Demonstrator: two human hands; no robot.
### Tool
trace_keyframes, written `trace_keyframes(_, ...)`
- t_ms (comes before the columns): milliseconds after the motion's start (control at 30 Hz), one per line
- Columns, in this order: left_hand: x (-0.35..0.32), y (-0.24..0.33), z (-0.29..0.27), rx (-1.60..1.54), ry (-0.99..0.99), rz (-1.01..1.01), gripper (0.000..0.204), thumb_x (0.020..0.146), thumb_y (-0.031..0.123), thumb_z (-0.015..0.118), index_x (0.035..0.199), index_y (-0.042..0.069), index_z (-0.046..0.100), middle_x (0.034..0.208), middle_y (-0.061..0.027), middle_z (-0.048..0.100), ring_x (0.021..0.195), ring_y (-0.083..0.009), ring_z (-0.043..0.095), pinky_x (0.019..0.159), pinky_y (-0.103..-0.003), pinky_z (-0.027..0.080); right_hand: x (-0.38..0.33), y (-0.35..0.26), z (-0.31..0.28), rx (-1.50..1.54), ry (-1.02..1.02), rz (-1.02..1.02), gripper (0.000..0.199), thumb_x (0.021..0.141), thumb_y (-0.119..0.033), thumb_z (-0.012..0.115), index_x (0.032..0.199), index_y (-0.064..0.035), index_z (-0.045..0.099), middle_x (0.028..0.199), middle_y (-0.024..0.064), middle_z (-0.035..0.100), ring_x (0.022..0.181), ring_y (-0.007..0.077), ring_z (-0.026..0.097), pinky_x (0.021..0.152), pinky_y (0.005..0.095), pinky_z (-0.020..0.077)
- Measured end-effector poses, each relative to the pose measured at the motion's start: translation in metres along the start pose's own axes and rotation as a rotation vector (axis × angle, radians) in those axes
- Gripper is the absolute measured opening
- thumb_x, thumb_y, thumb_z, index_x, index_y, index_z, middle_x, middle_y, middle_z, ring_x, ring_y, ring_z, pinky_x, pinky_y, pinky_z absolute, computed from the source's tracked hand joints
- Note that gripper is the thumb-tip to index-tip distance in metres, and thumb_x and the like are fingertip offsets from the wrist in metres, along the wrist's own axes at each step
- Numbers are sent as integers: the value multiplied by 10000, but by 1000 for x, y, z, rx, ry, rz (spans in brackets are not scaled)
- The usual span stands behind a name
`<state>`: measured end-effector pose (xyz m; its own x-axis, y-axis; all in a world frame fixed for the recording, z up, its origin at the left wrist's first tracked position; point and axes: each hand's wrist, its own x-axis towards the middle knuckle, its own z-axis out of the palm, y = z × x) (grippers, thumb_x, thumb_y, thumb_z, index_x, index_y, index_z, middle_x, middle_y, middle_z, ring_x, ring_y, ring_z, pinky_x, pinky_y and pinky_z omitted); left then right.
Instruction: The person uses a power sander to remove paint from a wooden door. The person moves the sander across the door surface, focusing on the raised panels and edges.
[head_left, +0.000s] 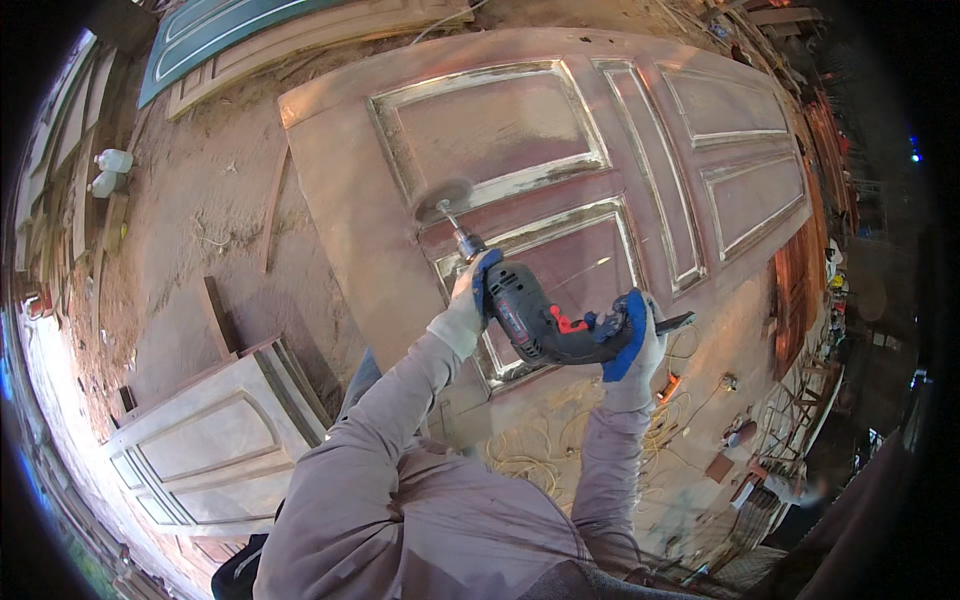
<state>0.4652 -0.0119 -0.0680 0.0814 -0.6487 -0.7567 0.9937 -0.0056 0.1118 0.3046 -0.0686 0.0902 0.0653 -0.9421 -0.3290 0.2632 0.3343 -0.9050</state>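
Note:
A dark power drill [525, 315] with a red trigger slants over a wooden panelled door [340, 180]. My left hand [472, 290], in a white and blue work glove, is closed round the drill's front end behind the chuck. My right hand [635, 335], gloved likewise, grips the rear handle by the trigger. A round attachment [443, 200], blurred as if spinning, sits at the drill's tip over the moulding between two recessed panels. Its exact kind is too smeared to tell. Pale, worn strips run along the panel mouldings; the panels are reddish brown.
Yellow cords [520, 455] lie coiled on the ground below the door. Several pale panelled doors [215, 450] lean in a stack at lower left. A teal door [215, 40] lies at upper left, near white jugs [112, 162]. Another person [790, 488] is at far right.

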Motion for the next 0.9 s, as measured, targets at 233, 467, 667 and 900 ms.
trace_keyframes(233,74,-46,68,-6,-252,-176,243,797,335,649,819,97,601,694,-55,631,580,-195,603,577,-336,515,47,-27,-23,-47,167,-150,164,884,-139,537,762,-36,504,544,43,458,446,156,470,528,370,490)
trace_keyframes(467,69,-45,64,-15,-289,-166,218,814,326,645,826,115,590,717,-49,636,608,-192,607,599,-331,518,44,-29,-25,-95,108,-144,166,894,-154,528,767,-49,507,559,37,463,442,149,453,520,352,462)
trace_keyframes(667,34,-19,18,-31,-236,-118,201,838,296,615,877,99,598,786,-61,652,686,-202,625,677,-359,528,13,-3,-16,10,59,-71,97,883,-88,549,819,-18,532,612,54,499,465,146,481,505,339,472)
trace_keyframes(900,74,-43,46,77,-235,-135,184,824,297,637,853,119,604,738,-33,637,612,-167,591,599,-311,501,27,-12,-32,26,93,-186,143,897,-108,526,776,-33,509,613,51,499,487,149,487,539,350,483)
